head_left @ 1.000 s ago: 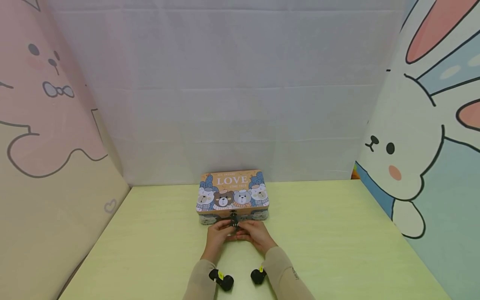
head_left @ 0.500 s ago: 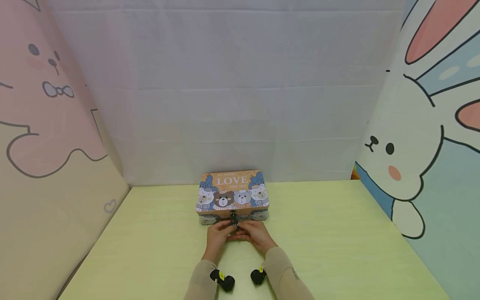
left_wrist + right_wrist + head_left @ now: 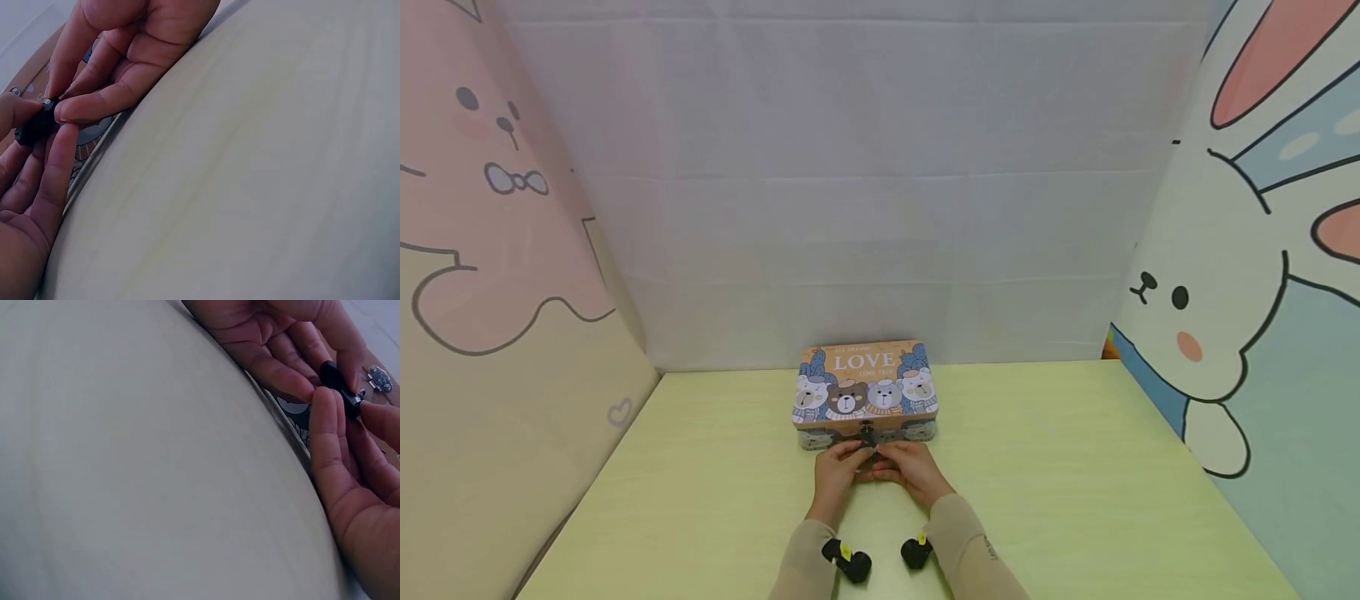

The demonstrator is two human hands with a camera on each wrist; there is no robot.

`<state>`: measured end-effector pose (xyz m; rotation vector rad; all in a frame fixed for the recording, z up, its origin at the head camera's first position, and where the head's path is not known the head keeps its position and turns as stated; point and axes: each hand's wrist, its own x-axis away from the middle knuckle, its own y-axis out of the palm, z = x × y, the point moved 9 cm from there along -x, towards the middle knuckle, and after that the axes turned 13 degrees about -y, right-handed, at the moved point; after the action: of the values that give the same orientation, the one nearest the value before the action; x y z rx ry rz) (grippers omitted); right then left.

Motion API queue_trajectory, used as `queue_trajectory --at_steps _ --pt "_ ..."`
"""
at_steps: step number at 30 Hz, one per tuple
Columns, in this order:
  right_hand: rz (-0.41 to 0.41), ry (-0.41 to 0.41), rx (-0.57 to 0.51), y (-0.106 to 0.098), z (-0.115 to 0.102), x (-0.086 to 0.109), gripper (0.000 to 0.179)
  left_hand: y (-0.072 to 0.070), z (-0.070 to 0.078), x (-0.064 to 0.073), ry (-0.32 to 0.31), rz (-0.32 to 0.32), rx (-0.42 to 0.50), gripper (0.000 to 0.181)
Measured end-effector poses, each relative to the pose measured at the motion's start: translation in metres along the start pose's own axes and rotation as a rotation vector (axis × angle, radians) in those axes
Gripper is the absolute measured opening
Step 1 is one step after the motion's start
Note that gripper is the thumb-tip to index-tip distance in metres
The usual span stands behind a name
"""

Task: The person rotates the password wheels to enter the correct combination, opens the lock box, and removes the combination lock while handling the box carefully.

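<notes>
A small black padlock with a silvery bit on it is pinched between the fingertips of both hands. My left hand holds it from one side and my right hand from the other, fingers curled and nearly meeting. Directly behind them lies a lidded box printed with bears and the word LOVE. Its metal latch shows beside the fingers in the right wrist view. Fingers cover much of the padlock; whether its shackle passes through the latch cannot be told.
The box stands near the back edge of a pale yellow-green table, close to a white cloth backdrop. Cartoon-printed panels rise on both sides, a rabbit on the right. Black wrist cameras sit on the sleeves.
Small white marks on the padlock, seen one second ago, are now covered by the fingers. The left wrist has shifted slightly right. The box has stayed in place.
</notes>
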<state>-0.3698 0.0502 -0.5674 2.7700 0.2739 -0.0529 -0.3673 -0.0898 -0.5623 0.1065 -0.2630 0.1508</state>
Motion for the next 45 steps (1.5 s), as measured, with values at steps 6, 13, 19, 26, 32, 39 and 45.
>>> queue_trajectory --at_steps 6,13,19,26,32,39,45 --pt "0.007 0.004 0.002 0.0 0.0 0.0 0.026 0.001 -0.002 -0.002 -0.008 -0.004 0.011 0.025" --pt "0.006 0.004 0.004 0.0 -0.001 0.0 0.025 0.003 -0.004 -0.002 -0.043 -0.056 0.067 0.026" --pt "0.006 0.009 0.005 0.001 -0.002 0.0 0.027 0.003 0.0 0.002 -0.051 -0.084 0.079 0.027" --pt "0.014 0.012 0.007 0.001 -0.002 -0.001 0.025 0.004 0.001 0.003 -0.046 -0.112 0.079 0.031" --pt "0.018 0.019 0.011 0.0 -0.002 -0.001 0.025 0.004 -0.002 -0.001 -0.043 -0.091 0.071 0.028" --pt "0.006 0.014 0.016 0.001 -0.002 -0.001 0.027 0.003 -0.002 -0.002 -0.04 -0.078 0.08 0.029" --pt "0.005 0.016 0.013 0.001 -0.002 0.0 0.028 0.003 0.007 0.007 -0.04 -0.083 0.074 0.03"
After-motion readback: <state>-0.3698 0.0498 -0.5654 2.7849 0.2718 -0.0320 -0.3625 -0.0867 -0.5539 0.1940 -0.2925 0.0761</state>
